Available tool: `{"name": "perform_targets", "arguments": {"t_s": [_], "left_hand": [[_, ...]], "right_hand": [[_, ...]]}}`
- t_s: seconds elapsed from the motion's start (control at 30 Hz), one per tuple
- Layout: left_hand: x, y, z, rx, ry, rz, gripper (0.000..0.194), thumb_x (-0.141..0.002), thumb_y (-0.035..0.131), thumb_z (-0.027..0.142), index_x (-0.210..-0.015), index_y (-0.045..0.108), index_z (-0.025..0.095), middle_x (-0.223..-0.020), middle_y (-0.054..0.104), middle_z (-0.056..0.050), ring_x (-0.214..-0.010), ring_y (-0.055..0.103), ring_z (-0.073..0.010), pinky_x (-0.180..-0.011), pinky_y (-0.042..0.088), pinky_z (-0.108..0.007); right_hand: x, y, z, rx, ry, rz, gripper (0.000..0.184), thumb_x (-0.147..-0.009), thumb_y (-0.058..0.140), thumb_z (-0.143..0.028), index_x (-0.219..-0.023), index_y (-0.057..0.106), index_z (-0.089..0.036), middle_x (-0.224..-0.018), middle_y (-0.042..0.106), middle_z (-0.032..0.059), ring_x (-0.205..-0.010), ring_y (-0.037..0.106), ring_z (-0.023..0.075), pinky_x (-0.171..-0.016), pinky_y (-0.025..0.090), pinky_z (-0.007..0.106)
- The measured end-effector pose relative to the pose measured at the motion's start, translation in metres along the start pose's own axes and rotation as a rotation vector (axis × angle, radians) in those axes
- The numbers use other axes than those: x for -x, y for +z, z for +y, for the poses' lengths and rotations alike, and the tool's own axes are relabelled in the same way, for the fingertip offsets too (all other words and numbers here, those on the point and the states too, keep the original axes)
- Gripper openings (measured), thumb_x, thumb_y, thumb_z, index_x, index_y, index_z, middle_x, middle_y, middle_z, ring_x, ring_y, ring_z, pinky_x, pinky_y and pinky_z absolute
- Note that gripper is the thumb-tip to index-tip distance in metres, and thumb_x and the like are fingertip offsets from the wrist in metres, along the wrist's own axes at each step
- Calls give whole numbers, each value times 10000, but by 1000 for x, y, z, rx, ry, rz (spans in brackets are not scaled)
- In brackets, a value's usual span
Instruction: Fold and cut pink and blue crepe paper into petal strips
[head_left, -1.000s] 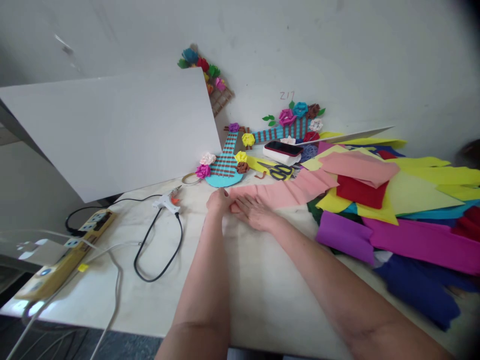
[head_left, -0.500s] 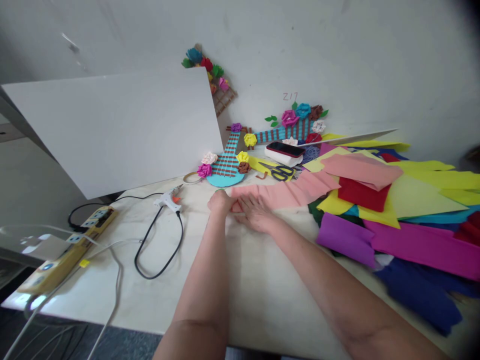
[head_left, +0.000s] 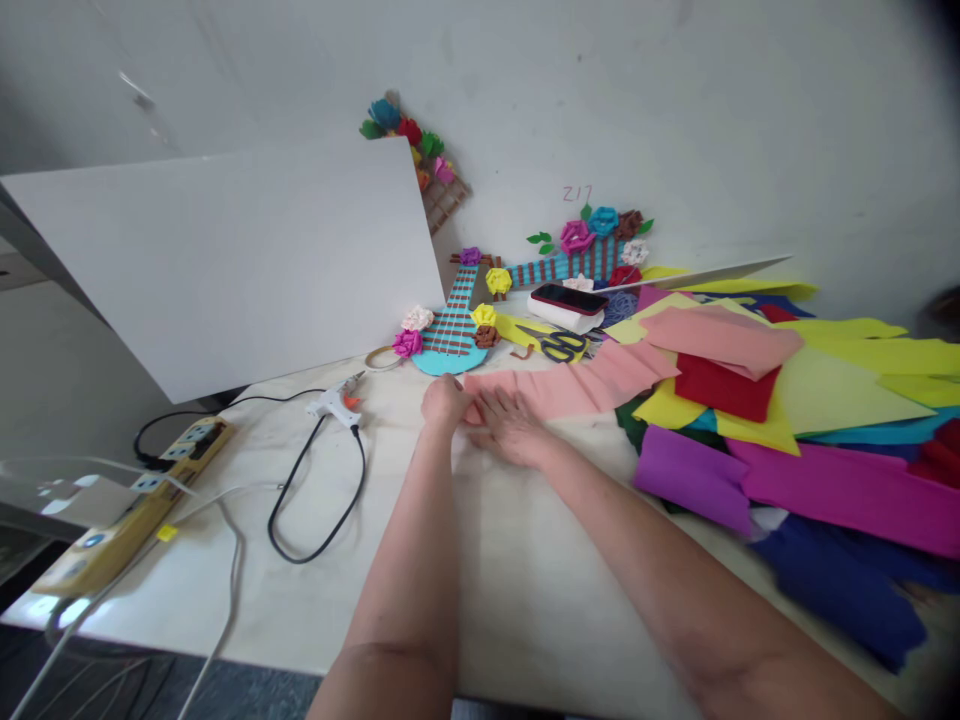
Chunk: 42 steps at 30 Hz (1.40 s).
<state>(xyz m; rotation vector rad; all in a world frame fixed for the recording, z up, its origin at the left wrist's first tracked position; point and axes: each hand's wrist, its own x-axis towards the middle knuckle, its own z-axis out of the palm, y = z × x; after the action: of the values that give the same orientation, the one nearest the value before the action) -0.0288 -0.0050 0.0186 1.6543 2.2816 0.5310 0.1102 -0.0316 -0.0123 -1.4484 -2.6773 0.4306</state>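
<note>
A long strip of salmon-pink crepe paper [head_left: 585,385] lies across the table, its left end under my hands. My left hand [head_left: 445,402] is closed at that end, with the fingers curled; what exactly is pinched there is partly hidden. Flat on the paper beside it rests my right hand [head_left: 510,425], fingers stretched out and pressing down. Just behind my hands stands a small turquoise guitar decoration [head_left: 454,335] with brown stripes and paper flowers. To the left, a white hot glue gun [head_left: 335,403] with an orange trigger lies on the table.
Coloured crepe paper sheets [head_left: 840,480] are heaped at the right. Scissors [head_left: 559,344] and a phone [head_left: 568,298] on a white box sit behind the strip. A yellow power strip [head_left: 135,510] with cables is at the left, below a leaning white board [head_left: 225,270].
My left hand has shifted slightly at the paper's end, and the green bit once showing by its fingers is now out of sight. My right hand stays nearly where it was.
</note>
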Motion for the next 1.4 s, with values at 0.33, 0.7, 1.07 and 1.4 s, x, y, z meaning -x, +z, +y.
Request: {"name": "perform_targets", "arguments": {"t_s": [0.33,0.7,1.07,1.4], "left_hand": [[-2,1,6,86,-126,-154,285,-629,623,298,-888,639,181,-971,678,-95,-907,618,-240,-718,444,-302],[0,3,8,65,-43,-58,246,-641,589,254,-867,652,180,-933,681,-108,-902,619,-235,-701,439,-286],[-10,18,3,112,54,-15,232,-644,513,193,-840,617,129,-868,678,-125,-825,631,-231,-632,419,-264],[1,14,12,25,34,-25,243,-681,509,212,-845,644,94,-894,675,-162,-849,629,-244,-636,410,-265]], "right_hand": [[1,0,-1,11,32,35,854,-809,155,-672,-1444,123,-103,-1507,81,92,-1378,-11,251,-1081,-23,454],[-1,2,-1,74,51,69,880,-802,185,-680,-1434,163,-68,-1498,117,138,-1374,17,275,-1083,12,431],[2,0,-2,52,42,69,884,-801,181,-685,-1437,147,-72,-1497,122,136,-1374,26,279,-1081,9,430],[0,2,-2,63,48,105,879,-802,252,-659,-1428,173,-47,-1491,148,138,-1373,50,273,-1085,28,419]]}}
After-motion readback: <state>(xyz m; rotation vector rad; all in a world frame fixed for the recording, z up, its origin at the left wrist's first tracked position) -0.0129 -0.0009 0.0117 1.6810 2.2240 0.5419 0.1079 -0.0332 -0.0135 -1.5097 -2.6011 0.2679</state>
